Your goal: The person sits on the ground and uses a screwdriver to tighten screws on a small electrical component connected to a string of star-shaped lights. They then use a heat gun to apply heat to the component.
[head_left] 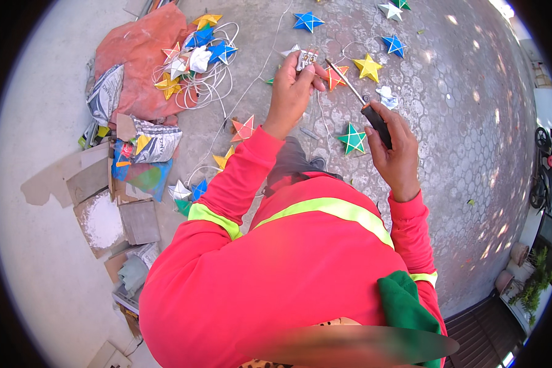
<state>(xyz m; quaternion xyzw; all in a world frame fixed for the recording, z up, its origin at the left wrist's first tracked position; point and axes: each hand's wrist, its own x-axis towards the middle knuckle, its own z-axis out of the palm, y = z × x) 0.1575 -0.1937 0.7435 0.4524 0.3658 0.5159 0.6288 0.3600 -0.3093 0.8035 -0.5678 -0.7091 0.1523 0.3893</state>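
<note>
Between the fingertips of my left hand (290, 97) is a small white electrical fitting (306, 59) with metal contacts showing on its face; its exact kind is too small to tell. My right hand (397, 149) is closed round the black handle of a screwdriver (378, 125). The screwdriver's shaft points up and left, its tip a little right of the fitting and apart from it in the picture. Below and behind the hands, star lanterns lie on the ground: an orange one (337, 78), a yellow one (368, 67) and a green one (352, 139).
More star lanterns, including blue ones (307, 22), lie along thin wires on the paved ground (454, 153). At the left sit an orange sheet (142, 58), a coil of white cord (211, 92), filled sacks (156, 140) and cardboard pieces (101, 222). Potted plants (533, 285) stand far right.
</note>
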